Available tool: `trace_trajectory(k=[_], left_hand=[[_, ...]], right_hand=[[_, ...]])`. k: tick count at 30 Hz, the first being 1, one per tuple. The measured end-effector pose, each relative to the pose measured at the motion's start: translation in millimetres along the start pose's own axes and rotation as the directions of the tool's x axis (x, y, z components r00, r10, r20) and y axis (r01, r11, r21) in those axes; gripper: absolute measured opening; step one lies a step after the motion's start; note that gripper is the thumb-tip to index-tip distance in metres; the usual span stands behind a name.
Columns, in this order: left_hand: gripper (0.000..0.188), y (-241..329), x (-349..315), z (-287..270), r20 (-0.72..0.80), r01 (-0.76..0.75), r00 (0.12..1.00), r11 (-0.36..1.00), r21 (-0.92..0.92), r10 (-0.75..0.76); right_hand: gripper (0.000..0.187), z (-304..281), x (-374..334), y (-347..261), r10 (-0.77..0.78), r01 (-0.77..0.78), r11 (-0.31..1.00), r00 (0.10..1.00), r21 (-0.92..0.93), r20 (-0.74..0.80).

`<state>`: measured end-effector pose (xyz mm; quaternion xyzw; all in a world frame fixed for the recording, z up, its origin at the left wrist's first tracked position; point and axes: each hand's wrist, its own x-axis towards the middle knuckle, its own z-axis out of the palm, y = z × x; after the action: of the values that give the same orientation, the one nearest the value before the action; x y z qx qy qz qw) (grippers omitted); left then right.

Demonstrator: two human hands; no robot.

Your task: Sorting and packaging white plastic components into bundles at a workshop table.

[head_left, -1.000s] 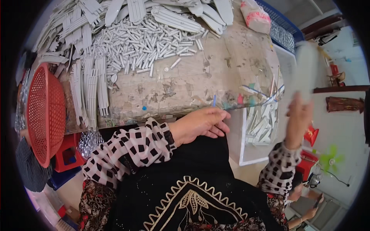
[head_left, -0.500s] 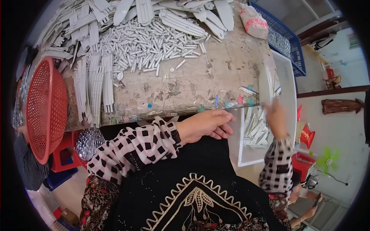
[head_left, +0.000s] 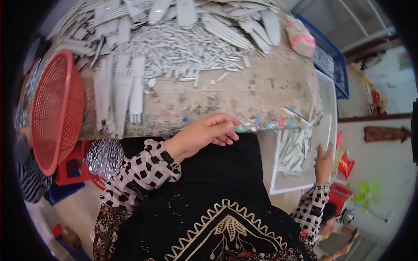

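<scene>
My left hand [head_left: 203, 133] hovers at the table's front edge, its fingers loosely bent and nothing visible in them. At the right, my right hand [head_left: 325, 167] is at the near right side of a white bin [head_left: 273, 178], thumb and fingers apparently over its rim. White plastic strips [head_left: 294, 152] lie in the bin. A few thin pieces [head_left: 300, 116] rest by the table corner above it. On the table [head_left: 261, 91] lie a heap of short white rods [head_left: 187, 52] and, to their left, long white slatted pieces [head_left: 117, 91].
A red perforated basket [head_left: 58, 113] stands tilted at the table's left end. Below it is a container of shiny silvery pieces [head_left: 104, 157]. A blue crate [head_left: 322, 61] and a white-and-red bag [head_left: 300, 39] sit at the far right. Another person [head_left: 333, 228] is at the lower right.
My right hand has moved down and to the right, from over the bin to its near right side. My left hand has shifted slightly left and up. The whole view has shifted a little.
</scene>
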<state>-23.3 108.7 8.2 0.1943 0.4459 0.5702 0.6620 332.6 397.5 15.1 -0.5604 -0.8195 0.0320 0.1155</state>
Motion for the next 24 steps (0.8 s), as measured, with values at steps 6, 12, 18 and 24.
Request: trace_trajectory(k=[6,12,18,24], left_hand=[[0.035,-4.9,-50.5,-26.8,-0.18,-0.12,0.975,0.991,0.058,0.128],[0.034,5.6,-94.4,-43.7,-0.452,-0.202,0.853,0.963,0.178,0.263],[0.025,18.6,-126.8,-82.5,-0.409,0.283,0.353,0.32,0.904,0.842],[0.027,35.0,-112.8,-103.4,-0.325,0.581,0.26,0.122,0.805,0.909]], right_hand=[[0.037,-13.4,44.4,-97.9,-0.427,0.412,0.902,0.895,-0.131,-0.129],[0.03,44.5,115.3,-314.2,-0.801,0.805,0.545,0.582,0.233,-0.137],[0.042,73.6,121.4,-403.0,-0.887,0.878,0.462,0.461,-0.123,-0.035],[0.033,64.3,114.1,-372.0,-0.849,0.857,0.509,0.515,0.077,-0.116]])
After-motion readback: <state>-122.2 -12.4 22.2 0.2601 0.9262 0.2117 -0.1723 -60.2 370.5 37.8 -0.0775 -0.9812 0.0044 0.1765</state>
